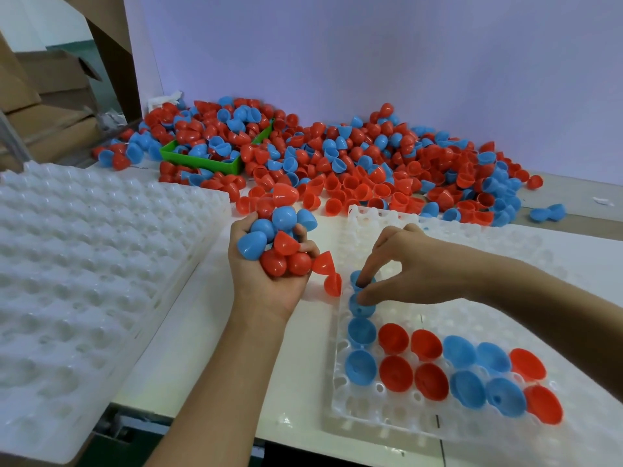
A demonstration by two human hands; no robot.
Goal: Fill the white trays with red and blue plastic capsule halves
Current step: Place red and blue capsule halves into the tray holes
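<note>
White surface (209, 332) against a pale lilac back wall (371, 62); cardboard boxes (50, 79) stacked far left. Beyond both hands lies a big loose heap of red and blue capsule halves (371, 156), part of it spilling over a green bin (202, 160). A stack of empty white trays (84, 264) sits left of the left hand.

Step in hand, by judgement: seating a half in the working white tray (387, 419). Right hand (414, 264) has fingers (365, 291) curled down, pinching or pressing a blue half (362, 281) into a pocket in the tray's left column; exact grip partly hidden. Just nearer than those fingers, more blue halves continue that column, and two near rows are filled with red and blue halves (445, 365), open side up. Pockets beyond the fingers are unfilled, so the task looks early.

Left hand (269, 264) grips a mixed handful of halves (279, 241), fingers curled round them; two red halves (328, 271) sit at its fingertips, between the two hands.

Next move likely calls for taking one half from the handful, turning it open side up, and setting it in the next empty pocket just beyond the right fingers.
</note>
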